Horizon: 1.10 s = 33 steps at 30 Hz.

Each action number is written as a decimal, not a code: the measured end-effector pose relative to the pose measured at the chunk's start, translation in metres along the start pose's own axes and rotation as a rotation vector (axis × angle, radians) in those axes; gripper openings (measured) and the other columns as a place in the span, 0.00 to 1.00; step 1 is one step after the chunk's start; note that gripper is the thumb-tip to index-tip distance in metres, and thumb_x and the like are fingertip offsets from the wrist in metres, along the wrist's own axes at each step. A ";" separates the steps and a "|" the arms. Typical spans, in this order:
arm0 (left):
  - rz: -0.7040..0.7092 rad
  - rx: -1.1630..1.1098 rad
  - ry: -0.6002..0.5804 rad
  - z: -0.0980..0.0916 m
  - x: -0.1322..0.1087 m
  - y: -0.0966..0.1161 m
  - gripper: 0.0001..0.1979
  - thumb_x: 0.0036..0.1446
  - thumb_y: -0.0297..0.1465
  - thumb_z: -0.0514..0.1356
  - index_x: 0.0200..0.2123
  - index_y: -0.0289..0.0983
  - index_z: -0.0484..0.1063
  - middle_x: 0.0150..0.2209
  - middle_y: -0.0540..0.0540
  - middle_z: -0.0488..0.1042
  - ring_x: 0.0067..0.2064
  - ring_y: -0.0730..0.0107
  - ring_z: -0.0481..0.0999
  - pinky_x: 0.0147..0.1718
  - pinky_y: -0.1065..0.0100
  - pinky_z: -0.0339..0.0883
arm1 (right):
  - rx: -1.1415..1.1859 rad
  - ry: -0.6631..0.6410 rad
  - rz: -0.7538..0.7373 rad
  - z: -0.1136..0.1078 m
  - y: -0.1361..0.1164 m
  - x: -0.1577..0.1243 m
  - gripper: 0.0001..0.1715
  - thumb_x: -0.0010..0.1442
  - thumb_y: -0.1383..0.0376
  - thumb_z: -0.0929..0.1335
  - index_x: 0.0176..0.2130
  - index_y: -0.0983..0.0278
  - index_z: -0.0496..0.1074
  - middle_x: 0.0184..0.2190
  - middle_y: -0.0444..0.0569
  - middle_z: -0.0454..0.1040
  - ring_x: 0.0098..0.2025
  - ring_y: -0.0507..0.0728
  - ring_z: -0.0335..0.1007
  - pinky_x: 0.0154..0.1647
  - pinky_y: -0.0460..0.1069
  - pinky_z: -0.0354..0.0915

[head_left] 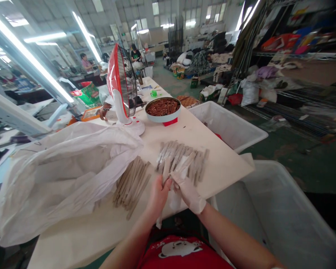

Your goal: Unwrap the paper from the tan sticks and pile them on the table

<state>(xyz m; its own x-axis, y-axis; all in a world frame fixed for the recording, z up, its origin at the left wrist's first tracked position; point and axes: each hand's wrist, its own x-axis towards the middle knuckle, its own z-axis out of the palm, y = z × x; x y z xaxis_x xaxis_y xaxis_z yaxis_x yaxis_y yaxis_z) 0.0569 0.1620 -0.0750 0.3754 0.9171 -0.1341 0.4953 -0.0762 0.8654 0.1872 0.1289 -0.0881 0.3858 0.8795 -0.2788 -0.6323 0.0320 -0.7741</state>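
Note:
My left hand grips the end of a beige stick at the near edge of a fanned row of similar sticks, some with white paper on them. My right hand is covered by a white cloth or paper and presses against the same row. A second bunch of beige sticks lies on the white table to the left of my hands. Beyond it, a crumpled white plastic sack spreads over the table's left side.
A round tin of brown sticks and a red-and-white electric fan stand farther along the table. White plastic bins sit beside its right edge, with another near me. Two co-workers sit at the far end.

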 end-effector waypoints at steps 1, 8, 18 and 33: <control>0.000 0.006 -0.012 0.002 0.002 -0.002 0.13 0.56 0.39 0.54 0.25 0.39 0.57 0.20 0.56 0.60 0.22 0.77 0.59 0.22 0.73 0.51 | -0.003 -0.019 0.004 -0.004 0.001 0.000 0.17 0.47 0.52 0.73 0.30 0.62 0.73 0.15 0.38 0.64 0.18 0.49 0.55 0.21 0.46 0.56; -0.033 0.039 -0.044 0.023 0.009 -0.017 0.11 0.57 0.37 0.52 0.26 0.39 0.58 0.22 0.54 0.64 0.25 0.73 0.64 0.25 0.72 0.55 | 0.125 0.090 0.062 -0.023 0.007 0.012 0.19 0.47 0.53 0.73 0.36 0.61 0.72 0.17 0.38 0.67 0.17 0.48 0.58 0.16 0.45 0.53; -0.063 0.420 -0.035 0.066 0.145 -0.011 0.11 0.60 0.29 0.49 0.34 0.32 0.70 0.31 0.39 0.74 0.35 0.64 0.73 0.32 0.68 0.60 | 0.234 0.031 0.099 -0.084 -0.011 0.062 0.10 0.52 0.63 0.70 0.36 0.63 0.75 0.19 0.40 0.71 0.17 0.46 0.62 0.20 0.42 0.64; -0.138 -0.101 -0.303 0.038 0.063 -0.002 0.12 0.53 0.38 0.56 0.30 0.35 0.70 0.21 0.54 0.64 0.23 0.75 0.62 0.23 0.72 0.54 | 0.286 -0.060 0.162 -0.057 -0.018 0.068 0.17 0.60 0.58 0.61 0.45 0.60 0.74 0.52 0.48 0.72 0.54 0.54 0.67 0.54 0.49 0.65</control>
<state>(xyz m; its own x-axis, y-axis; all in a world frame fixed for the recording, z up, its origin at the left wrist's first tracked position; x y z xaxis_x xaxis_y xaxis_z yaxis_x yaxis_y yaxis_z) 0.1093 0.2057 -0.1034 0.5334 0.7573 -0.3769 0.4830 0.0931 0.8706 0.2631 0.1607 -0.1259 0.2304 0.9100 -0.3447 -0.8484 0.0144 -0.5291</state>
